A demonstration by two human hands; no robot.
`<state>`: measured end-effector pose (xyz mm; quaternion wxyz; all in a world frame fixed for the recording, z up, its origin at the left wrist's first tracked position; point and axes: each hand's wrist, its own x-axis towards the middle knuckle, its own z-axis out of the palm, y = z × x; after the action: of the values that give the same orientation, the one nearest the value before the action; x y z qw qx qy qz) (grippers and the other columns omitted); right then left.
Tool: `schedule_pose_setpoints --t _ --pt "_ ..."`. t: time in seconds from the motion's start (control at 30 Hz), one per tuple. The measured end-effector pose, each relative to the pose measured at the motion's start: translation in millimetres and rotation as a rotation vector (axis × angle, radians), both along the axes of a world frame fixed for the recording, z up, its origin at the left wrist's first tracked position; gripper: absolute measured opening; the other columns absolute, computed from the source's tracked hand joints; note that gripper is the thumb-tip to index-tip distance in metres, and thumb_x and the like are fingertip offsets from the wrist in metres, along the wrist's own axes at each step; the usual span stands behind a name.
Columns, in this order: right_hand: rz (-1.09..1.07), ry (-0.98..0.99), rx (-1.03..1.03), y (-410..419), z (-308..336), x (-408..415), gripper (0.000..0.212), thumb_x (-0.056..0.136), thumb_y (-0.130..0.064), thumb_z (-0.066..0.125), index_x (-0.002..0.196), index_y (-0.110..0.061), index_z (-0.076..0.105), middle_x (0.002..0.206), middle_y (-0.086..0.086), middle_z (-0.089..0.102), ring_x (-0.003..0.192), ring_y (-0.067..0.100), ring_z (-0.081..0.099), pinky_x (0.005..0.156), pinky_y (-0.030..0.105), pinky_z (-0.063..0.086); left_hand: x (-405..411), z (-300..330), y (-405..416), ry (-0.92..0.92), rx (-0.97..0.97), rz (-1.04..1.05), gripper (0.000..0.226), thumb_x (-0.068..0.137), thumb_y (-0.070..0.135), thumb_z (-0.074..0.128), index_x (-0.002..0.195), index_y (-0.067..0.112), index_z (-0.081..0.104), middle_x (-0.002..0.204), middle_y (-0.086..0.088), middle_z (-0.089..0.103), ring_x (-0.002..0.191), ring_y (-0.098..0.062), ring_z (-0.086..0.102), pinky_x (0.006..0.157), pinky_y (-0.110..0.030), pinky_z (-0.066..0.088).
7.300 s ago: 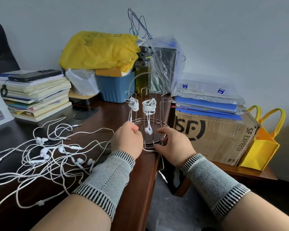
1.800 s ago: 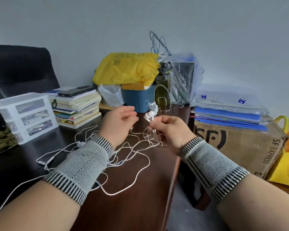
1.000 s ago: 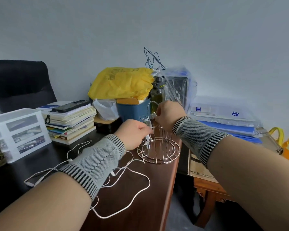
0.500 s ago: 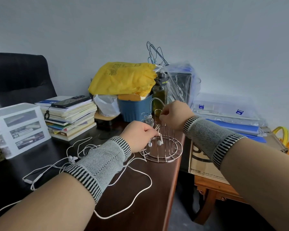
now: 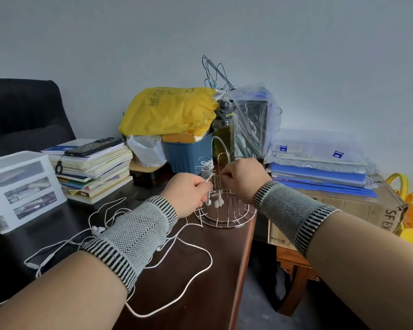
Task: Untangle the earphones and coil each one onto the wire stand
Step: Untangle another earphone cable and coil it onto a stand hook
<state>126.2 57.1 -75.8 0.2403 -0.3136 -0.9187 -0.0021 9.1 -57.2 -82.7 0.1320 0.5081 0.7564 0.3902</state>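
A round wire stand (image 5: pixel 225 216) sits at the right edge of the dark wooden desk (image 5: pixel 208 296). My left hand (image 5: pixel 188 196) pinches a white earphone cable just left of the stand. My right hand (image 5: pixel 242 178) is curled at an upright prong of the stand, pinching the same cable there. Two white earbuds (image 5: pixel 218 202) hang between my hands inside the stand. A coiled earphone (image 5: pixel 206 169) sits on a prong behind them. Loose white earphone cables (image 5: pixel 172 267) trail across the desk under my left forearm.
A stack of books (image 5: pixel 93 170) with a phone on top, a white drawer unit (image 5: pixel 22 189), a blue tub (image 5: pixel 188 152) with a yellow bag and a dark bottle (image 5: pixel 222 129) crowd the back. A cardboard box (image 5: pixel 343 210) stands right of the desk. The desk edge runs beside the stand.
My left hand has drawn slightly back from the stand with the cable. The earbuds now hang a little lower between my hands. The view has shifted slightly.
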Motion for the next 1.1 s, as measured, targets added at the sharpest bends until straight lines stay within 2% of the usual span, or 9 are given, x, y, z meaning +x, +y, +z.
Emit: schedule_pose_setpoints --t 0.17,0.27,0.43,0.53,0.67,0.77,0.93,1.0,1.1 --pt "-0.103 0.032 -0.035 4 -4 -22 0.016 0.091 -0.017 0.053 0.085 -0.010 0.066 0.088 0.011 0.068 0.085 0.029 0.066 0.070 0.030 0.051 -4 -7 -2 -0.041 -0.017 0.020 0.028 0.098 0.028 0.053 0.093 0.008 0.072 0.065 0.005 0.061 0.058 -0.011 0.052 0.064 -0.028 0.045" --pt "-0.115 0.045 -0.041 2 -4 -28 0.017 0.091 -0.014 0.051 0.093 -0.009 0.068 0.092 0.012 0.068 0.087 0.030 0.065 0.068 0.029 0.046 -5 -10 -5 -0.062 -0.028 0.020 0.023 0.099 0.025 0.051 0.098 0.014 0.071 0.068 0.004 0.061 0.058 -0.011 0.050 0.064 -0.027 0.042" --pt "-0.048 0.028 0.014 -4 -4 -27 0.025 0.096 -0.020 0.045 0.095 -0.010 0.068 0.093 0.010 0.068 0.089 0.029 0.062 0.070 0.029 0.044 -15 -16 -9 -0.053 -0.026 0.024 0.030 0.097 0.030 0.054 0.096 0.006 0.073 0.079 -0.022 0.066 0.060 -0.024 0.047 0.060 -0.034 0.040" --pt "0.000 0.065 -0.022 -4 -5 -22 0.024 0.094 -0.024 0.049 0.093 -0.013 0.071 0.091 0.008 0.070 0.088 0.027 0.064 0.079 0.034 0.052 -18 -18 -12 -0.076 -0.021 0.018 0.025 0.097 0.028 0.056 0.092 0.011 0.073 0.071 -0.007 0.064 0.059 -0.020 0.047 0.056 -0.029 0.039" --pt "0.044 0.212 -0.016 -20 -6 -4 0.029 0.093 -0.027 0.054 0.119 -0.020 0.064 0.099 0.005 0.072 0.093 0.025 0.066 0.084 0.035 0.052 -17 -14 -22 -0.042 -0.035 -0.036 0.018 0.097 0.026 0.056 0.091 0.020 0.071 0.064 0.007 0.063 0.051 -0.009 0.047 0.050 -0.020 0.037" --pt "0.260 0.187 0.027 -44 -12 5 0.040 0.092 -0.017 0.053 0.131 -0.021 0.056 0.105 0.005 0.071 0.092 0.023 0.066 0.086 0.032 0.050 -14 -7 -28 0.059 -0.090 -0.077 0.028 0.095 0.028 0.057 0.079 0.013 0.072 0.064 -0.006 0.067 0.046 -0.008 0.046 0.049 -0.021 0.037" --pt "0.245 0.116 -0.004 -45 -32 7 0.021 0.094 -0.019 0.053 0.101 -0.013 0.071 0.096 0.006 0.070 0.089 0.025 0.065 0.081 0.034 0.049 -12 12 -41 0.170 -0.140 -0.099 0.042 0.088 0.033 0.065 0.056 0.006 0.058 0.046 0.002 0.044 0.045 -0.013 0.038 0.053 -0.025 0.037" --pt "0.174 0.114 -0.028 -36 -38 15 0.021 0.094 -0.020 0.053 0.095 -0.012 0.072 0.092 0.005 0.070 0.087 0.025 0.064 0.079 0.034 0.049 -18 16 -50 0.117 -0.130 -0.122 0.041 0.086 0.032 0.066 0.061 0.000 0.057 0.051 -0.005 0.037 0.049 -0.018 0.032 0.052 -0.028 0.033" --pt "0.122 0.099 -0.030 -27 -45 27 0.021 0.094 -0.021 0.053 0.094 -0.012 0.072 0.091 0.006 0.069 0.085 0.025 0.064 0.079 0.037 0.051 -33 17 -64 -0.071 -0.097 -0.115 0.032 0.087 0.022 0.065 0.080 -0.009 0.064 0.052 -0.001 0.033 0.047 -0.015 0.027 0.046 -0.025 0.025"
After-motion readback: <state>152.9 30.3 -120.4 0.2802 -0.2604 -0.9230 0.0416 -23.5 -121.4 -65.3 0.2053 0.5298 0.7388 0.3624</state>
